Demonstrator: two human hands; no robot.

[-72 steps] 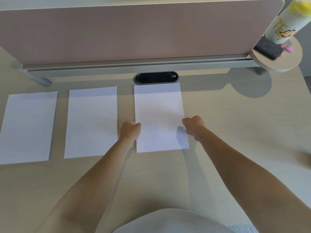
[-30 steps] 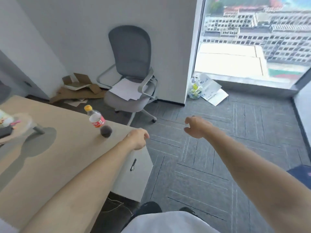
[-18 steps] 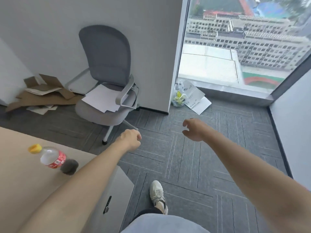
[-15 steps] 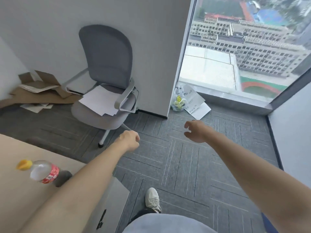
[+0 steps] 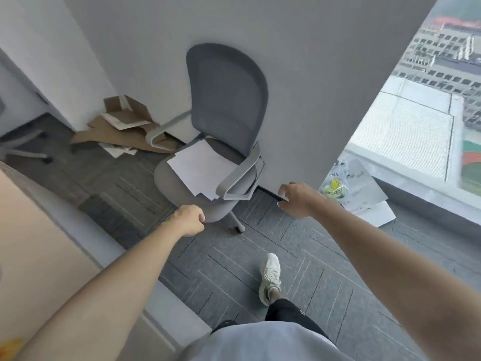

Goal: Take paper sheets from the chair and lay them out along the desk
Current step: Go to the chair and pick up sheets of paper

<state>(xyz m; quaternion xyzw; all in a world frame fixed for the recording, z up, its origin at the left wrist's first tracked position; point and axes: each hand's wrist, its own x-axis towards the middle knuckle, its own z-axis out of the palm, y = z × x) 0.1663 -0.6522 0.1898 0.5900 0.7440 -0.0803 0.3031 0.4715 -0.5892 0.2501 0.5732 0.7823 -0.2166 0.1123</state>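
Note:
A grey office chair (image 5: 226,100) stands against the wall ahead of me. A loose stack of white paper sheets (image 5: 200,168) lies on its seat. My left hand (image 5: 188,220) is stretched out just short of the seat's front edge, fingers curled and holding nothing. My right hand (image 5: 296,199) hangs to the right of the chair's armrest, fingers loosely curled, empty. The light wooden desk (image 5: 33,246) edge shows at the left. The sheets laid on the desk are out of view.
Flattened cardboard (image 5: 122,126) and papers lie on the floor left of the chair. A plastic bag and printed sheets (image 5: 356,188) sit by the floor-to-ceiling window at right. Another chair's base (image 5: 23,144) shows far left. My white shoe (image 5: 270,277) steps on grey carpet.
I have turned from the desk and walked towards the chair, which is now much closer. Both hands stay raised and empty. The bottle on the desk has left the view.

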